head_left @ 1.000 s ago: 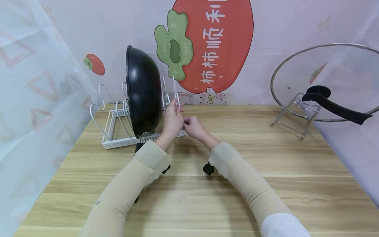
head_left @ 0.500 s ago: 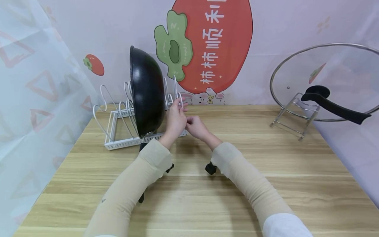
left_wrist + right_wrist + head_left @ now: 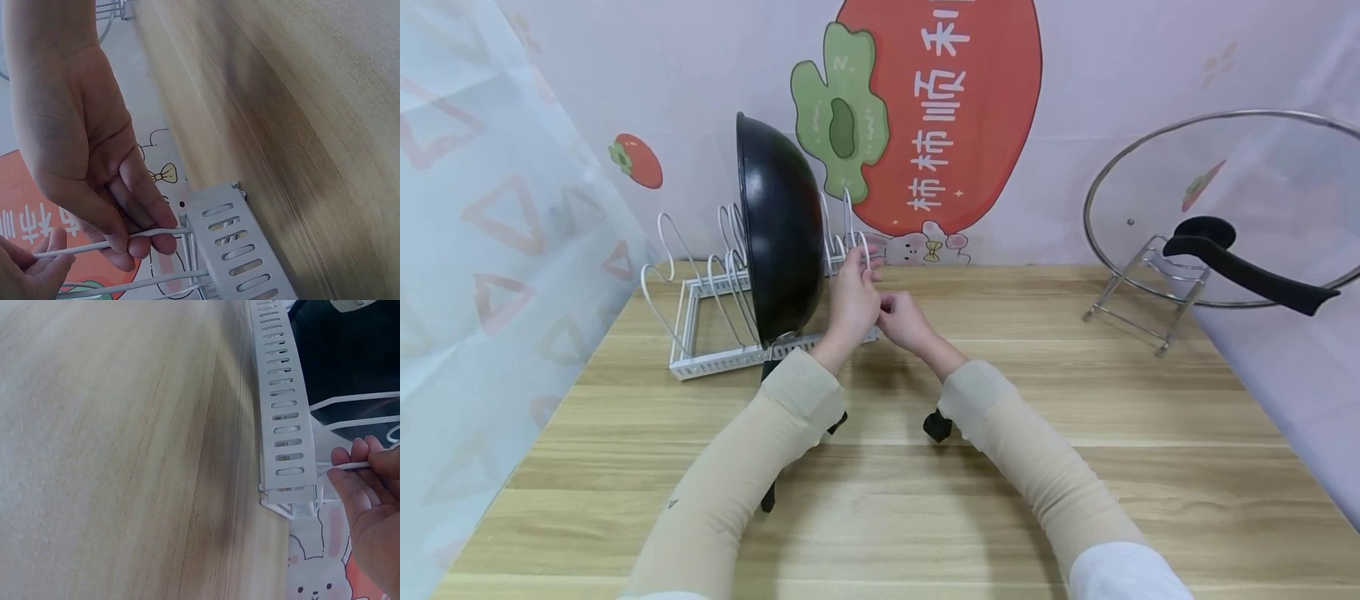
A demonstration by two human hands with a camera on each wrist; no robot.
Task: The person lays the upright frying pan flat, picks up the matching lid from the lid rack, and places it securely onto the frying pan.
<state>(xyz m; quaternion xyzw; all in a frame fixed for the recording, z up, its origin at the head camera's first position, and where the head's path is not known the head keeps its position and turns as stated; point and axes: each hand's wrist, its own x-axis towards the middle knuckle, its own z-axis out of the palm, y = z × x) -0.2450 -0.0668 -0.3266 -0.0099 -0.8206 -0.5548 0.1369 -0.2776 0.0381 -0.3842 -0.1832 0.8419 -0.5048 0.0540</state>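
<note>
A white wire pan rack (image 3: 718, 362) stands at the back left of the table, with a black wok (image 3: 784, 233) on its side between the dividers. My left hand (image 3: 853, 300) pinches the rack's rightmost wire divider (image 3: 87, 248) part-way up, some fingers spread behind it. Lower down, close to the slotted base rail (image 3: 286, 419), my right hand (image 3: 375, 500) pinches that same wire between thumb and fingertips. In the left wrist view both hands show: the right hand (image 3: 87, 144) near the rail, the left hand (image 3: 37, 272) at the lower left edge.
The wok's black handle (image 3: 768, 498) sticks out toward me, partly hidden under my left sleeve (image 3: 760, 442). On the right, a glass lid (image 3: 1120, 192) with a black handle leans in a metal wire stand (image 3: 1150, 292). A printed cloth hangs behind the wooden table (image 3: 1037, 500).
The rack, with the wok in it, has slid a little to the right. Both hands have moved right with it, keeping their pinch on the divider.
</note>
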